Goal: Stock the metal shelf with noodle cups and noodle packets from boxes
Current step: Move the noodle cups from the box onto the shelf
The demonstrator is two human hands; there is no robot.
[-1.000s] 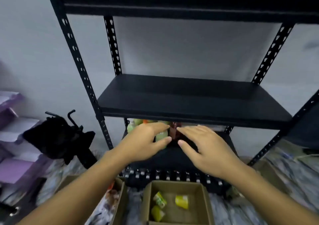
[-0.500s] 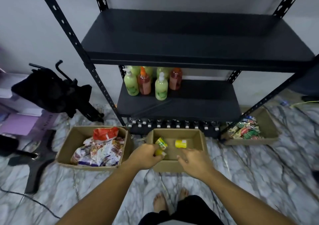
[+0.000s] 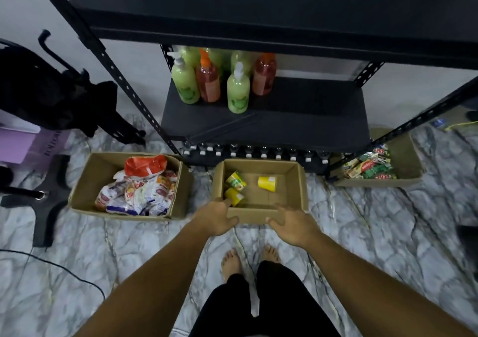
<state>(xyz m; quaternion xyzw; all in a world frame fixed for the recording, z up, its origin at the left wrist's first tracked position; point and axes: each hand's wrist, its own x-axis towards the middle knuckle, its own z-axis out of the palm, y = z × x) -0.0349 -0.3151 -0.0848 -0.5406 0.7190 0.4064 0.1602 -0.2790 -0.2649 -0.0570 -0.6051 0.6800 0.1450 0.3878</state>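
A cardboard box [image 3: 300,181] on the floor in front of the black metal shelf [image 3: 271,129] holds three yellow noodle cups [image 3: 267,182] lying on their sides. My left hand [image 3: 216,217] reaches over the box's near left corner, its fingers close to the nearest cup [image 3: 234,195] and holding nothing. Above the near rim at the right hovers my right hand [image 3: 289,221], fingers spread and empty. A second box [image 3: 98,171] to the left is full of noodle packets [image 3: 139,189].
Green and orange pump bottles [image 3: 207,80] stand on the low shelf's left side. A third box [image 3: 408,166] with small packets sits at the right. A black bag [image 3: 46,93] and purple boxes lie at the left. A cable crosses the marble floor. My bare feet [image 3: 248,259] stand behind the middle box.
My view has dropped from the shelf to the floor. Both hands came down from the low shelf to the middle box's near rim.
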